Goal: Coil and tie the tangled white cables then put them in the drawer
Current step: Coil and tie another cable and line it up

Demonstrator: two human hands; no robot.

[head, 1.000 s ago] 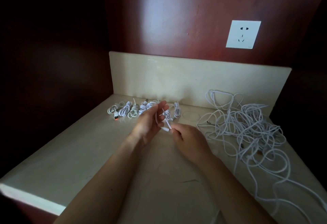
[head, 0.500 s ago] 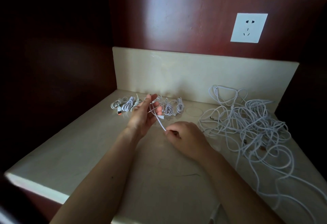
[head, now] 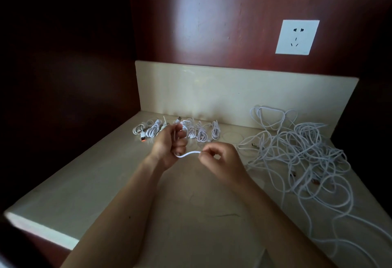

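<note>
My left hand (head: pixel 169 144) is curled round loops of a white cable, its plug end sticking up above the fingers. A short stretch of that white cable (head: pixel 188 154) runs across to my right hand (head: pixel 220 159), which pinches it between thumb and fingertips. Both hands hover over the middle of the cream countertop (head: pixel 106 183). A big tangled heap of white cables (head: pixel 301 153) sprawls on the right side. Behind my left hand lies a row of several coiled and tied white cables (head: pixel 201 133) near the backsplash. No drawer shows in this view.
The countertop sits in a dark red wooden alcove with a cream backsplash (head: pixel 233 94). A white wall socket (head: pixel 297 37) is on the back panel, upper right. The counter's front left edge (head: pixel 40 228) is lit. Loose cable strands trail off toward the lower right.
My left hand has closed from flat fingers into a curl around the cable loops. My right hand has drawn the cable down and to the right. The camera has tilted slightly.
</note>
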